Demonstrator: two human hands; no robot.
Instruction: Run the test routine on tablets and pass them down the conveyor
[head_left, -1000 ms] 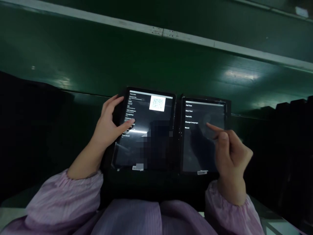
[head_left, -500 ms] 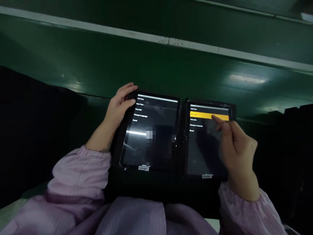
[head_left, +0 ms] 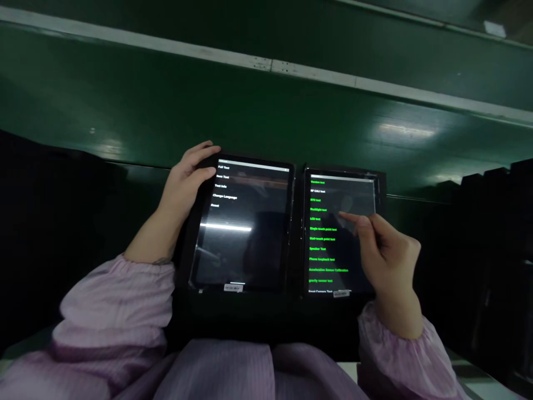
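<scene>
On my feed I have the left tablet and the right tablet side by side in front of the wearer, nearer than a glossy green surface; what bears them is too dark for me to make out. Both are black and shiny, each with a small white label at its lower edge. The left one shows five short white lines, Full Test down to Reset, and a bright streak of reflection; the right one carries a longer list, mostly vivid green. Both lie portrait, tops pointing away, long axes running outward; the left one leans rightward at its far end, the right one runs nearly straight. I see the left hand moderately spread at the left tablet's upper left edge, but cannot tell if it grips. The right hand is narrow, index finger stretched over the right tablet's screen; whether the fingertip touches, or the hidden palm holds anything, I cannot tell
</scene>
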